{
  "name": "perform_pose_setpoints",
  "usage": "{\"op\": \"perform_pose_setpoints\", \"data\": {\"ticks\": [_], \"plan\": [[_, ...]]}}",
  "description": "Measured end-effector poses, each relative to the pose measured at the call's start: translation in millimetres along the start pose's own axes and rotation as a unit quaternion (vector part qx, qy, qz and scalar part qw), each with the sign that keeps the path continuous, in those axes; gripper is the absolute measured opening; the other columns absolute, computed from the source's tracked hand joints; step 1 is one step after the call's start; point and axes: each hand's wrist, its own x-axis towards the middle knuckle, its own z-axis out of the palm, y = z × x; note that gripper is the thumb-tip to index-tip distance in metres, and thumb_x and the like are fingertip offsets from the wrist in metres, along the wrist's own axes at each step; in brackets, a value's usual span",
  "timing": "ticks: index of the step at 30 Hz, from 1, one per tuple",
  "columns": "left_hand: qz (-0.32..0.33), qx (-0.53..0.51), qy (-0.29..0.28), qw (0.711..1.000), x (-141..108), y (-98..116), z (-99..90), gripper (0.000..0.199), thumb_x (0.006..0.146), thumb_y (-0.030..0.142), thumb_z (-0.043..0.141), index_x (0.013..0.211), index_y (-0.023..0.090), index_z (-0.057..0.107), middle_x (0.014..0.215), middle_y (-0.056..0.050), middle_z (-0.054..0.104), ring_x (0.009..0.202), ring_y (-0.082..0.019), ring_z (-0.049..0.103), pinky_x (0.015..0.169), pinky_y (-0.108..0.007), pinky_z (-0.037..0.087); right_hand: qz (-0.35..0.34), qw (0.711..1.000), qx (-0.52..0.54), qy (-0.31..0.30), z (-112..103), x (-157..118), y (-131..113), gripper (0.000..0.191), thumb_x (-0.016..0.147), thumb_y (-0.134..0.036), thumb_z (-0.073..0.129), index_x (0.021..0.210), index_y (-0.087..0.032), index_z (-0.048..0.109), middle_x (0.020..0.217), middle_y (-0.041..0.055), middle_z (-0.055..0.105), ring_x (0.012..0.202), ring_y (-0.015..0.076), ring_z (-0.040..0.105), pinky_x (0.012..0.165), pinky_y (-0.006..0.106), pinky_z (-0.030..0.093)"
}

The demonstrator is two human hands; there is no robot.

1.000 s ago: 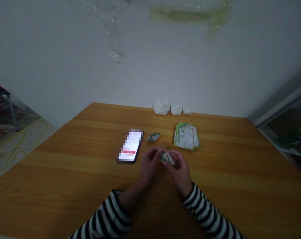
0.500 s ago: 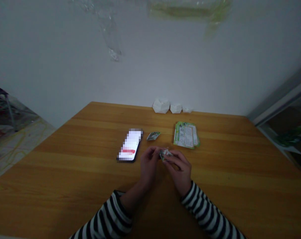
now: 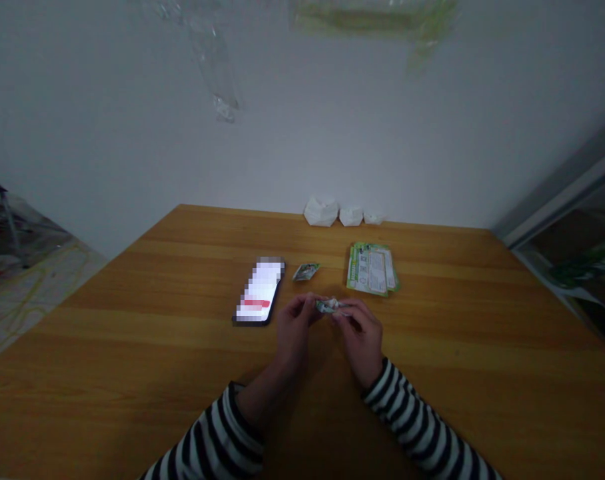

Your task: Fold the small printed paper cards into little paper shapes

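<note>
Between my two hands is a small folded piece of printed paper (image 3: 327, 306), green and white, held just above the wooden table. My left hand (image 3: 293, 330) pinches its left end between thumb and fingers. At the other end, the fingers of my right hand (image 3: 362, 337) are closed on the paper. Part of it is hidden by my fingertips. Just beyond my left hand lies a similar small folded paper (image 3: 306, 272). A stack of green-and-white printed sheets (image 3: 371, 269) rests farther off to the right.
A phone (image 3: 259, 293) with a lit, pixelated screen lies left of my hands. Several white folded paper shapes (image 3: 321, 213) stand along the back edge of the wooden table (image 3: 472, 320), against the wall. Clear and yellowish tape (image 3: 357, 20) sticks to the wall.
The folded paper has been turned and now looks flatter and longer between my fingers. My hands have shifted only slightly, and the right fingers have drawn a little toward its right end.
</note>
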Motion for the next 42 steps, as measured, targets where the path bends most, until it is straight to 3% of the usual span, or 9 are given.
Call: {"op": "perform_pose_setpoints", "data": {"ticks": [4, 8, 11, 17, 24, 29, 34, 37, 42], "plan": [[0.012, 0.034, 0.02, 0.999, 9, 3, -3.3, 0.04, 0.075, 0.053, 0.073, 0.079, 0.014, 0.066, 0.085, -0.006, 0.074, 0.075, -0.016, 0.071, 0.073, -0.028, 0.056, 0.1, 0.994, 0.036, 0.037, 0, 5, 6, 0.015, 0.081, -0.034, 0.071, 0.073, -0.021, 0.073, 0.072, 0.004, 0.071, 0.068, 0.019, 0.067, 0.065, 0.031, 0.055], [0.03, 0.08, -0.108, 0.99, 11, 3, -0.3, 0.038, 0.074, 0.044, 0.076, 0.096, 0.016, 0.062, 0.094, -0.008, 0.075, 0.087, -0.021, 0.072, 0.081, -0.034, 0.056, 0.174, 0.979, 0.098, 0.032, 1, 8, 7, 0.025, 0.074, -0.043, 0.076, 0.073, -0.018, 0.072, 0.064, 0.0032, 0.071, 0.058, 0.0178, 0.066, 0.057, 0.03, 0.055], [0.031, 0.084, -0.146, 0.985, 9, 1, 1.4, 0.042, 0.07, 0.034, 0.081, 0.1, 0.019, 0.057, 0.095, -0.007, 0.076, 0.087, -0.022, 0.073, 0.08, -0.035, 0.057, 0.177, 0.977, 0.12, 0.007, 1, 9, 8, 0.027, 0.072, -0.044, 0.077, 0.07, -0.018, 0.072, 0.063, 0.0036, 0.071, 0.058, 0.0169, 0.066, 0.056, 0.029, 0.056], [-0.005, 0.072, -0.1, 0.992, 11, -3, -1.4, 0.037, 0.064, 0.029, 0.085, 0.084, 0.017, 0.055, 0.09, -0.01, 0.078, 0.083, -0.023, 0.074, 0.077, -0.035, 0.057, 0.195, 0.974, 0.118, 0.002, 1, 9, 11, 0.023, 0.071, -0.04, 0.076, 0.067, -0.018, 0.071, 0.061, 0.0035, 0.07, 0.054, 0.0166, 0.065, 0.052, 0.029, 0.057], [-0.062, 0.035, -0.03, 0.997, 10, -7, -2.4, 0.045, 0.055, 0.027, 0.088, 0.084, 0.016, 0.055, 0.081, -0.008, 0.077, 0.069, -0.021, 0.073, 0.069, -0.034, 0.057, 0.204, 0.964, 0.168, 0.019, 5, 6, 9, 0.023, 0.072, -0.036, 0.077, 0.084, -0.019, 0.068, 0.067, 0.0017, 0.071, 0.049, 0.0142, 0.064, 0.048, 0.027, 0.056], [-0.043, 0.108, -0.072, 0.991, 11, -7, -2.7, 0.06, 0.061, 0.031, 0.086, 0.111, 0.015, 0.058, 0.075, -0.006, 0.076, 0.066, -0.02, 0.072, 0.066, -0.031, 0.055, 0.195, 0.966, 0.168, 0.024, 0, 8, 6, 0.024, 0.075, -0.037, 0.076, 0.088, -0.019, 0.066, 0.073, 0.0028, 0.073, 0.051, 0.0138, 0.065, 0.049, 0.026, 0.055], [0.003, 0.163, -0.123, 0.979, 13, 0, -3.2, 0.031, 0.067, 0.037, 0.081, 0.082, 0.013, 0.07, 0.078, -0.006, 0.074, 0.068, -0.017, 0.068, 0.066, -0.027, 0.054, 0.19, 0.967, 0.171, -0.021, 0, 8, 2, 0.025, 0.079, -0.038, 0.073, 0.093, -0.02, 0.064, 0.064, -0.0008, 0.069, 0.049, 0.0136, 0.065, 0.048, 0.025, 0.056], [0.009, 0.186, -0.116, 0.976, 15, 3, -5.8, 0.031, 0.075, 0.043, 0.073, 0.071, 0.013, 0.067, 0.067, -0.003, 0.069, 0.06, -0.014, 0.063, 0.062, -0.026, 0.052, 0.184, 0.97, 0.149, -0.056, 3, 4, 0, 0.025, 0.081, -0.039, 0.07, 0.095, -0.019, 0.064, 0.061, -0.0017, 0.068, 0.048, 0.0133, 0.064, 0.047, 0.024, 0.054], [0.073, 0.28, -0.077, 0.954, 19, 3, -11.4, 0.025, 0.082, 0.036, 0.061, 0.068, 0.015, 0.061, 0.061, 0.0, 0.061, 0.057, -0.014, 0.058, 0.056, -0.024, 0.047, 0.126, 0.983, 0.071, -0.113, 0, -2, -3, 0.023, 0.089, -0.033, 0.062, 0.109, -0.022, 0.067, 0.086, 0.0042, 0.074, 0.07, 0.0168, 0.071, 0.065, 0.03, 0.059]]}}
